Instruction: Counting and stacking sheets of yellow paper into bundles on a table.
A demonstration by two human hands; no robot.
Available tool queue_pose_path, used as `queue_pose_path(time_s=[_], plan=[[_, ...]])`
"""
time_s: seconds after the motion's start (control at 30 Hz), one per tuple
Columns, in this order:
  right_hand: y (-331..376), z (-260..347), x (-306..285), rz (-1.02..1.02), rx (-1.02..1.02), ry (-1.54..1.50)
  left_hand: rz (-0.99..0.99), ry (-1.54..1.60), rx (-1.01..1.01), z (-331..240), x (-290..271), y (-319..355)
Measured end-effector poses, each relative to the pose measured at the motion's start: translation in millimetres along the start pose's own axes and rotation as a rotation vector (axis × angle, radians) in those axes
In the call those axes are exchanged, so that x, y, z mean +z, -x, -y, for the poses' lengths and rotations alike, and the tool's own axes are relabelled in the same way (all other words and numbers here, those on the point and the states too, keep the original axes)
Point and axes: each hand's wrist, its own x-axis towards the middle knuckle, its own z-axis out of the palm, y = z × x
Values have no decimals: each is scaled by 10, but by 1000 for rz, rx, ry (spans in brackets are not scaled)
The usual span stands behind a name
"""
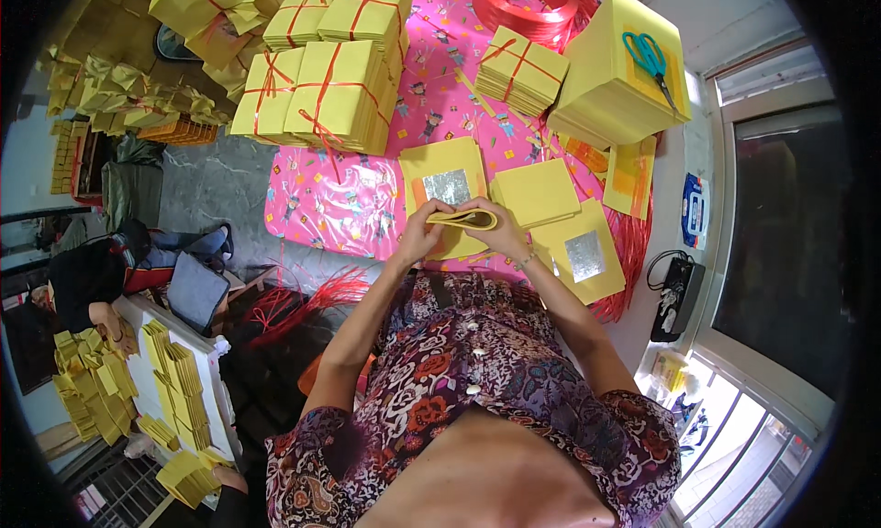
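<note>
A small sheaf of yellow paper (pixel 466 220) is held curled into a loop between both hands, just above the near edge of the pink table cover (pixel 340 207). The left hand (pixel 424 233) is closed on its left end and the right hand (pixel 500 227) on its right end, with fingers pinched over the fold. Beneath it lie a sheet with a silver square (pixel 447 187) and, to the right, a loose yellow stack (pixel 535 193) and a second foil-faced sheet (pixel 585 255).

The curl could spring open if either pinch is eased, and the sheets could fan out or slide off the near edge. The loose stack just to the right could be knocked askew by the right wrist. Tied bundles (pixel 326 97) and the scissors (pixel 650 58) lie well apart at the far side, so little risk is judged there.
</note>
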Motion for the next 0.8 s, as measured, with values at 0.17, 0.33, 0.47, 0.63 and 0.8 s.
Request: queue_pose_path(time_s=[0.17,0.33,0.47,0.63,0.8], plan=[[-41,-99,-5,-10,75,72,16,-79,-5,-5,-27,-39],[-97,100,-47,-1,216,78,104,-64,-307,-251,-144,-107],[-118,318,-140,4,173,-43,16,234,-176,-477,-48,-110],[-106,444,-248,87,251,-165,-27,318,-199,-730,86,-117],[12,655,-209,-53,311,-266,-73,387,-285,-952,86,-166]])
